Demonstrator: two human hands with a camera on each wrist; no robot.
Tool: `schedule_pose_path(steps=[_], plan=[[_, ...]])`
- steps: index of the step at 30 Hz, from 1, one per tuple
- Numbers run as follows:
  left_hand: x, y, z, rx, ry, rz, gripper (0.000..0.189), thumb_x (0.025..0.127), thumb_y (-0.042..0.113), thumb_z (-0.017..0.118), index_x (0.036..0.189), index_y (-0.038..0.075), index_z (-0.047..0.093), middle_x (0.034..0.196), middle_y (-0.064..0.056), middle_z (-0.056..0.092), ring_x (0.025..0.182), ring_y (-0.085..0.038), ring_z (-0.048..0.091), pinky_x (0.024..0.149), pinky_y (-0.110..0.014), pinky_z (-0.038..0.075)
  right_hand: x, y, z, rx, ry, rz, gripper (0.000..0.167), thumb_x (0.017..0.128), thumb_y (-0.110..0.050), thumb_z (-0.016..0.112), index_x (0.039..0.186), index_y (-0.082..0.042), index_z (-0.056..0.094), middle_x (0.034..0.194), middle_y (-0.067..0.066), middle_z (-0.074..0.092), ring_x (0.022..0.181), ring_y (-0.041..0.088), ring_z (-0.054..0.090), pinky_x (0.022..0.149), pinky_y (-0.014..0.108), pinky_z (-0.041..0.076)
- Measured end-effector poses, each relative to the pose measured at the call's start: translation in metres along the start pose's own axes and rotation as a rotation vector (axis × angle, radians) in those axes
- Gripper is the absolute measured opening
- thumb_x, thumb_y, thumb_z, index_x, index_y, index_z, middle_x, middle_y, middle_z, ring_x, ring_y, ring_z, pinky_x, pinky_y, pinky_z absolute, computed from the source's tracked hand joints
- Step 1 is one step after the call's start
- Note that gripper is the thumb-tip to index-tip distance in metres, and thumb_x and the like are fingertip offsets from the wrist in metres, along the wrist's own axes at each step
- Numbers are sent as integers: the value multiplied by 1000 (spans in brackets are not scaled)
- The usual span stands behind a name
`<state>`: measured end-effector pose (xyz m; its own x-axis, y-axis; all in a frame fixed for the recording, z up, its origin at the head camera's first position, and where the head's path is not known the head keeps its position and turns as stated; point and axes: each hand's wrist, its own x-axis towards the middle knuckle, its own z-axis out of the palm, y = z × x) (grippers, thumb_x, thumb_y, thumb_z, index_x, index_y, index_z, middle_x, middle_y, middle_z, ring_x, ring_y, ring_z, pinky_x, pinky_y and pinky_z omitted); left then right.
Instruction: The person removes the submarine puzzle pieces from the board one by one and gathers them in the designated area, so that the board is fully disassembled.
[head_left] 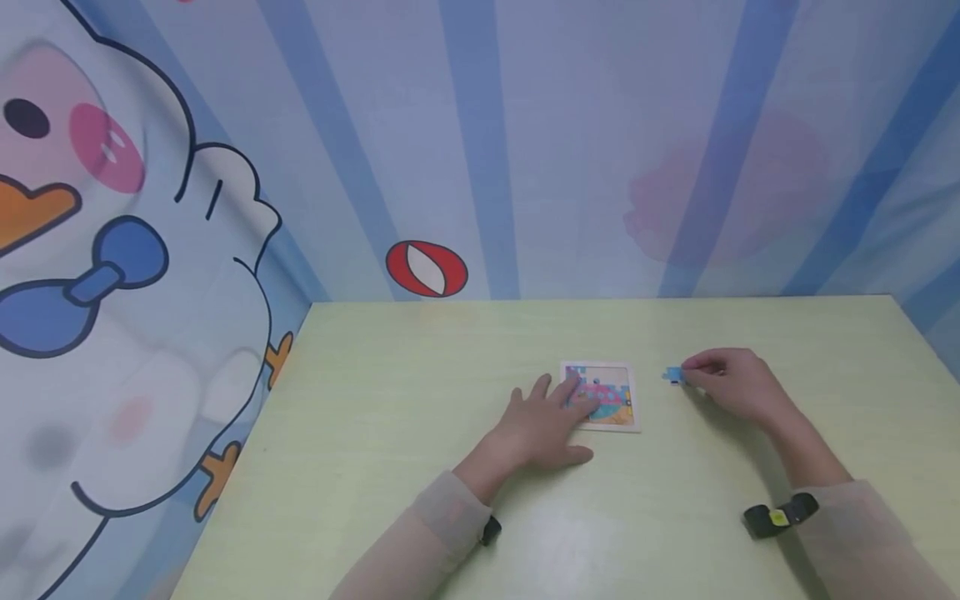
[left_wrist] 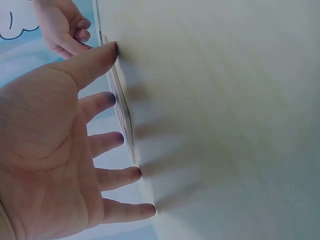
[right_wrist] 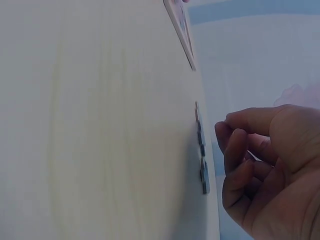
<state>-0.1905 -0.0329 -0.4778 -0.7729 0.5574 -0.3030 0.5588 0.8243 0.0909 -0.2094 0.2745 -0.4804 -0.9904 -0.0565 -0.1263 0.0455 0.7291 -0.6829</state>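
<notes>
A small framed jigsaw puzzle (head_left: 633,408) with a white border and a colourful picture lies on the table. My left hand (head_left: 543,425) is spread flat over its left side, with straight fingers reaching onto the picture and the thumb apart, near the lower edge. To the right of the frame is a blue puzzle piece (head_left: 673,375). My right hand (head_left: 731,383) hovers at it, fingers curled and thumb against the index finger. In the right wrist view, puzzle pieces (right_wrist: 200,132) lie flat on the table, apart from the fingertips, and nothing shows between those fingertips.
The pale yellow-green table (head_left: 397,392) stretches around both hands. Behind it hangs a blue striped cloth (head_left: 570,167) with a printed red ball, and a large cartoon bird (head_left: 172,333) covers the left side. Dark straps (head_left: 780,517) sit on the wrists.
</notes>
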Motion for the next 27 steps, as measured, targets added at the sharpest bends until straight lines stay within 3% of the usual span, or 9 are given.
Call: schedule_pose_path(steps=[10,18,27], plan=[[-14,1,5,12,-23,14,76,98,63,60,164,42,28,174,4,11,156,-37,19,115,-66,29,7,-23,21,9,-38,-103,29,100,-23,69,118,0,74,100,10,73,79,17,64,70,36,52],[-17,0,6,3,-13,20,75,98,64,58,164,43,28,174,4,11,155,-37,20,114,-66,31,16,-45,46,26,-105,-144,26,100,-28,70,115,-8,76,99,4,71,90,22,63,76,38,49],[-17,-1,8,19,-7,30,75,98,65,57,164,43,29,174,5,11,155,-37,20,113,-66,32,26,-64,68,30,-167,-189,28,100,-28,68,118,-7,75,105,5,74,101,26,67,91,52,52]])
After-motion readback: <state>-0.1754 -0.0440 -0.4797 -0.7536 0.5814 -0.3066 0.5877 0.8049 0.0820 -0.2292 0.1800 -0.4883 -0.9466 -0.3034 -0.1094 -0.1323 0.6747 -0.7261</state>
